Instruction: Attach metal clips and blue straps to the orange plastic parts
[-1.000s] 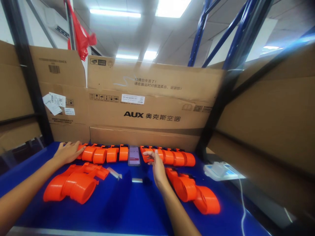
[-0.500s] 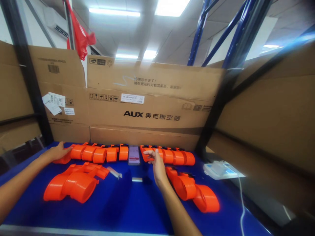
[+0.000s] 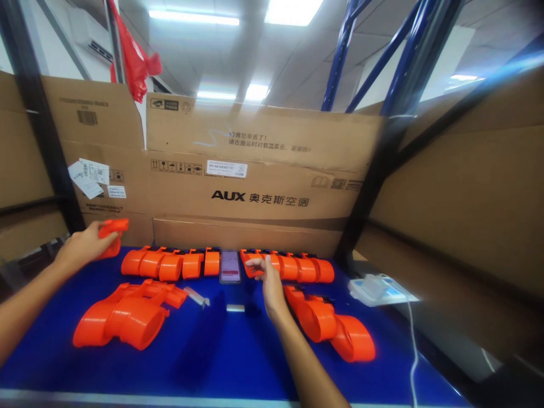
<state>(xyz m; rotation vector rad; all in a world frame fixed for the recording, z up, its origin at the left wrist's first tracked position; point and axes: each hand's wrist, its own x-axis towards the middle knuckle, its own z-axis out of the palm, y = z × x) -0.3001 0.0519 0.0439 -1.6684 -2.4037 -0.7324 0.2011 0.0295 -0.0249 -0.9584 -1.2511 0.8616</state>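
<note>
My left hand (image 3: pixel 83 242) grips an orange plastic part (image 3: pixel 111 237) with a rounded body, held up above the table's far left corner. Its fingers cover some of that part. In front of the right-hand row of orange parts (image 3: pixel 306 271), my right hand (image 3: pixel 268 280) has its fingers apart and loosely bent, with nothing seen in them. Whether it touches the row is unclear. Another row of orange parts (image 3: pixel 170 266) stands at the back left, with dark pieces along its top. A larger orange cluster (image 3: pixel 138 320) lies closer on the left, and more orange pieces (image 3: pixel 353 338) lie at right.
Between the rows a phone (image 3: pixel 230 266) rests on the blue table (image 3: pixel 238 362). Small pale pieces (image 3: pixel 236 308) lie mid-table. A white device (image 3: pixel 376 290) with a cable stands at right. A cardboard wall (image 3: pixel 255 226) and dark posts (image 3: pixel 369 175) border the back.
My left hand has lifted an orange part up from the left end of the back row. My right hand has stayed nearly in place. The view has shifted slightly.
</note>
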